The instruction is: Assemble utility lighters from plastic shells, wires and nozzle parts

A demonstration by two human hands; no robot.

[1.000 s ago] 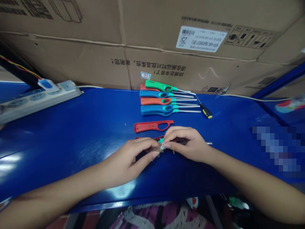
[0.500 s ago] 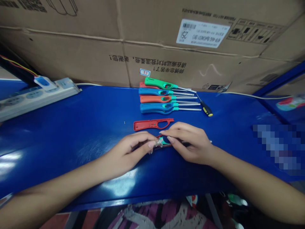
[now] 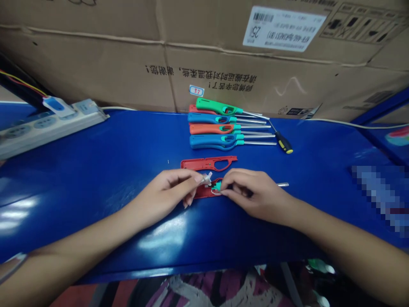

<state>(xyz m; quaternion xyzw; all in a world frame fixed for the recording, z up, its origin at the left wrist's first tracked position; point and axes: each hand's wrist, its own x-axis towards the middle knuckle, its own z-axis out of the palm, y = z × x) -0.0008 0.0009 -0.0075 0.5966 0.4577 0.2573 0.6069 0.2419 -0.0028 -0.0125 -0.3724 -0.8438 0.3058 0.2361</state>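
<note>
Between the thumb and finger of my left hand (image 3: 175, 187) is a small translucent part (image 3: 207, 178), raised over the lower red shell half (image 3: 204, 192). My right hand (image 3: 251, 192) pinches a green piece (image 3: 217, 186) at the right part of that shell. A metal rod (image 3: 283, 184) sticks out beyond my right hand. Just behind my hands lies another red shell half (image 3: 198, 163), its hollow side up. The middle of the lower shell is partly covered by my fingers.
Several lighters, among them a green one (image 3: 214, 105) and a blue one (image 3: 207, 141), lie behind, beside a screwdriver (image 3: 284, 143). A tiny screw (image 3: 168, 161) is left of the shells. A power strip (image 3: 47, 123) lies at left; a cardboard box (image 3: 111, 81) stands behind.
My left hand has lifted the translucent part up and left from the shell. The fingers of my right hand have drawn together at the green piece. The view has shifted slightly.
</note>
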